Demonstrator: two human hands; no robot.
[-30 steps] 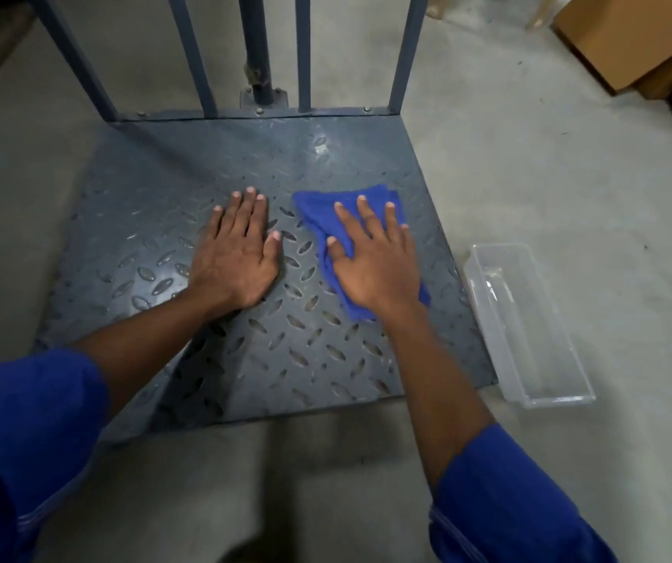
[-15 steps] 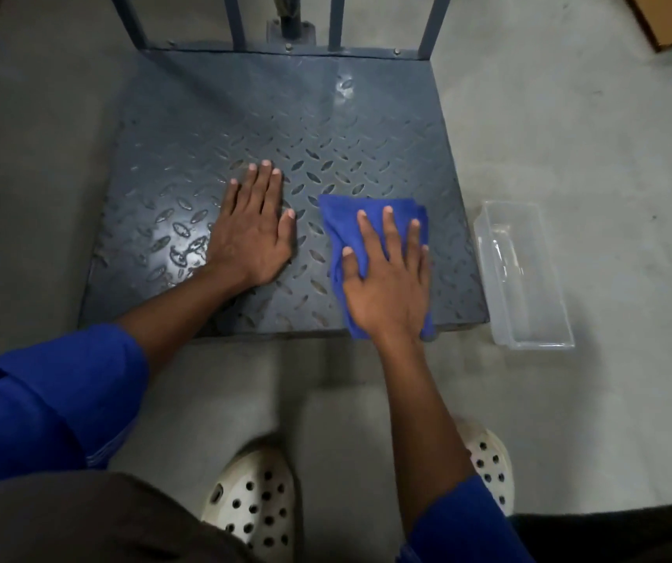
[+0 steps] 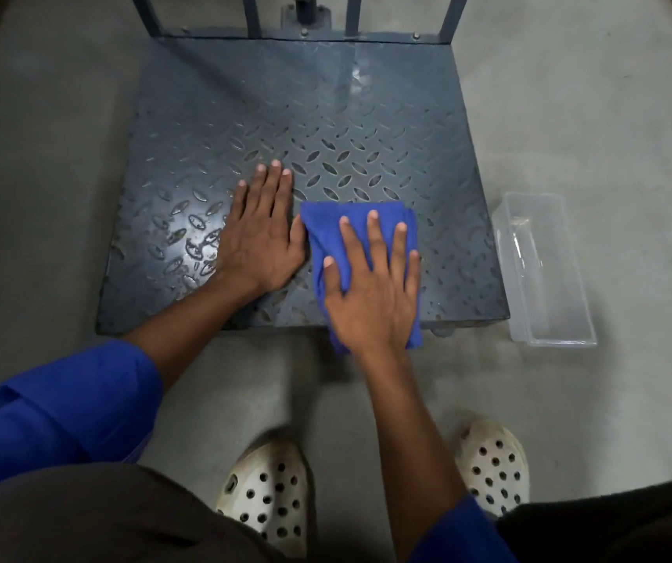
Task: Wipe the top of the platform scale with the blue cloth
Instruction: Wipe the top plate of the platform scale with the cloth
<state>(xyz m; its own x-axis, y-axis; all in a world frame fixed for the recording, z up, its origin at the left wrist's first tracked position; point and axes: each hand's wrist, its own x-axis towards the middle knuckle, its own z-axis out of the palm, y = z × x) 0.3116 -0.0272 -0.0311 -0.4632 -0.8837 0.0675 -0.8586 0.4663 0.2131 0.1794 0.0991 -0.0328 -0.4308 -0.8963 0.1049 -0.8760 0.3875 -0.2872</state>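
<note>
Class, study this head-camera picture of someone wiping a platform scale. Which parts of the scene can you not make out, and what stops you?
- Platform scale uprights: cut off by the top edge of the head view.
- Plate under the blue cloth: covered by cloth and right hand.
- Plate under the left hand: hidden by the palm.
- Clear tub: whether it holds liquid cannot be told.

One head-worn view looked steeply down from above and close behind the near edge of the platform scale (image 3: 326, 115), facing its far railing; the wearer's own shoes (image 3: 269, 493) filled the bottom.
</note>
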